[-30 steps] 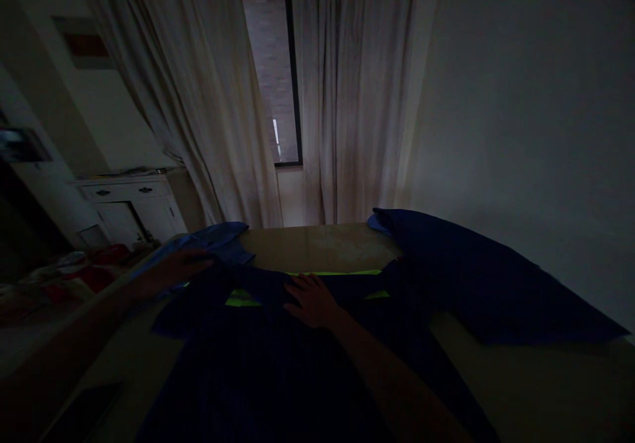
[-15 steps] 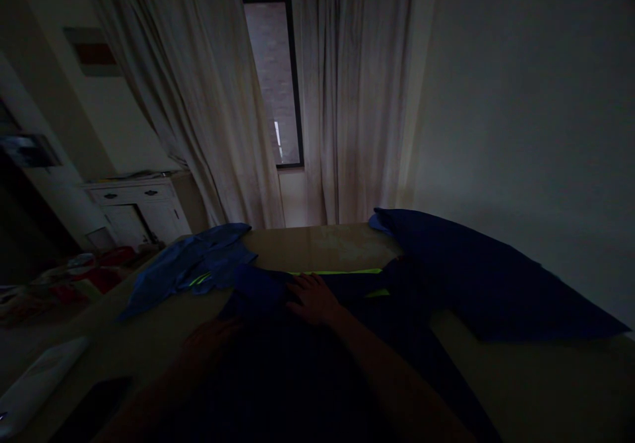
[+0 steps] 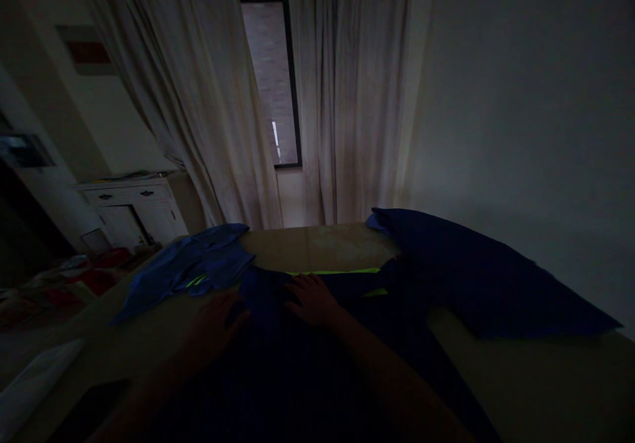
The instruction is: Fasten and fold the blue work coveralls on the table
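Note:
A dark blue garment (image 3: 307,377) with bright green trim lies spread out in front of me on the tan surface. My right hand (image 3: 312,301) rests on its upper middle, palm down, the fingers stretched and a little apart. My left hand (image 3: 218,324) is at the garment's left edge, thumb apart from the fingers, with nothing seen gripped. One part of the garment, shaped like a sleeve, reaches far to the right. Deep shadow hides most of the lower fabric.
A lighter blue garment (image 3: 193,264) lies crumpled at the back left of the tan surface (image 3: 327,241). Near the left edge are a pale flat object (image 3: 40,380) and a dark flat one (image 3: 92,406). Curtains (image 3: 352,99), a window and a white cabinet (image 3: 133,201) stand behind.
My left hand has moved forward and slightly right, up to the garment's left edge. The folded fabric there has shifted and lies narrower. My right hand stays in place.

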Demonstrator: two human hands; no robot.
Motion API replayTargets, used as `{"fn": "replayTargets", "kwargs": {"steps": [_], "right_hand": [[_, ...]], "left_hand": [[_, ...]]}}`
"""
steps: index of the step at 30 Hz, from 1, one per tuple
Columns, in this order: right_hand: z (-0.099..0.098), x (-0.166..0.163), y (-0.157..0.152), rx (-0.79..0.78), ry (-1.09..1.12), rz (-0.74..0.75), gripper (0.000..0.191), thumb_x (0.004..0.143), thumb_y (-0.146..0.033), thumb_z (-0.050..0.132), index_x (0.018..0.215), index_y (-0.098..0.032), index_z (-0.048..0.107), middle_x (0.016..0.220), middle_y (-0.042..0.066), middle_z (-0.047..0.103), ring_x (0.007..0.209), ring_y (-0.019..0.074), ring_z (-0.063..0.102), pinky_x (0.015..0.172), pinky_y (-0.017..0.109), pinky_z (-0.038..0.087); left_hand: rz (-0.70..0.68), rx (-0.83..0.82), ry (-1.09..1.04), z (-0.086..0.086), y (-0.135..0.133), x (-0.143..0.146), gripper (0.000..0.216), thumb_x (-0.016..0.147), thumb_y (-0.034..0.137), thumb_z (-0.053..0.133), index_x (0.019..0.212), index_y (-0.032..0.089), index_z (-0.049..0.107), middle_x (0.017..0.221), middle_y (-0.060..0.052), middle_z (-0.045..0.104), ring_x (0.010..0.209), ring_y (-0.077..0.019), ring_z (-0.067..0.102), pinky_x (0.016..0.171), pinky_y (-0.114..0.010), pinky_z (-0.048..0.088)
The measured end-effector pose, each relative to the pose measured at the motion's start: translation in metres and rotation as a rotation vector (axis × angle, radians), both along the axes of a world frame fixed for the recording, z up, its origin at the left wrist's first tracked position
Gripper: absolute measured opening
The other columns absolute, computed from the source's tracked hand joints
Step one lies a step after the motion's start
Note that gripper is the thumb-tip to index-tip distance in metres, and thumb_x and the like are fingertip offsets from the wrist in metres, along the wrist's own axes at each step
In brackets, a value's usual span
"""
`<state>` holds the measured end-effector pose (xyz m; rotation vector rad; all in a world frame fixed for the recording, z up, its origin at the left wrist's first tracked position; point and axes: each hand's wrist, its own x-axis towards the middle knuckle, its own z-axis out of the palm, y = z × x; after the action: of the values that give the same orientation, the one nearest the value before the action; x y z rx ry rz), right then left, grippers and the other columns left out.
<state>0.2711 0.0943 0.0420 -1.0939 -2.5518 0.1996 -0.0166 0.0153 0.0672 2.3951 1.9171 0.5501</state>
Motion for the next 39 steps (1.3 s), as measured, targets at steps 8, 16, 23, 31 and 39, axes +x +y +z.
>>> {"fn": "replayTargets", "kwargs": {"steps": [8,16,23,31,39], "right_hand": [[0.005,0.001,-0.001,-0.018,0.004,0.014,0.063,0.101,-0.064,0.039,0.148,-0.025,0.051,0.157,0.010,0.046,0.146,0.0268,0.037,0.123,0.048,0.018],[0.002,0.001,0.000,0.005,0.003,0.013,0.059,0.101,-0.059,0.042,0.147,-0.024,0.051,0.156,0.010,0.047,0.146,0.0290,0.037,0.122,0.050,0.020],[0.000,0.001,0.000,0.029,0.010,0.008,0.055,0.101,-0.055,0.046,0.147,-0.025,0.051,0.154,0.009,0.050,0.145,0.0264,0.039,0.121,0.047,0.021],[0.009,-0.004,-0.009,0.137,0.120,0.096,0.050,0.105,-0.056,0.040,0.141,-0.024,0.054,0.141,0.009,0.059,0.130,0.0236,0.052,0.113,0.042,0.033],[0.002,-0.017,-0.007,0.220,-0.075,0.214,0.021,0.098,-0.038,0.061,0.109,-0.021,0.068,0.111,0.006,0.067,0.099,0.0206,0.060,0.083,0.031,0.046]], "left_hand": [[-0.227,-0.015,0.037,-0.048,-0.012,0.047,0.049,0.103,0.047,0.038,0.149,0.034,0.049,0.161,-0.005,0.041,0.142,-0.0279,0.047,0.117,-0.051,0.040],[-0.005,-0.055,-0.193,-0.056,0.016,0.059,0.055,0.105,0.050,0.024,0.153,0.029,0.043,0.159,-0.011,0.043,0.148,-0.0280,0.037,0.121,-0.057,0.028],[-0.044,-0.081,-0.199,-0.023,0.057,0.060,0.054,0.103,0.051,0.027,0.129,0.020,0.064,0.133,-0.012,0.068,0.126,-0.0256,0.062,0.111,-0.042,0.046],[0.051,0.077,0.104,-0.065,0.104,0.028,0.065,0.095,0.043,0.040,0.146,0.003,0.044,0.154,-0.022,0.047,0.145,-0.0332,0.042,0.118,-0.054,0.035],[0.075,0.072,0.172,-0.067,0.121,0.001,0.057,0.097,0.032,0.029,0.144,0.006,0.047,0.155,-0.020,0.046,0.145,-0.0321,0.042,0.118,-0.053,0.035]]}}
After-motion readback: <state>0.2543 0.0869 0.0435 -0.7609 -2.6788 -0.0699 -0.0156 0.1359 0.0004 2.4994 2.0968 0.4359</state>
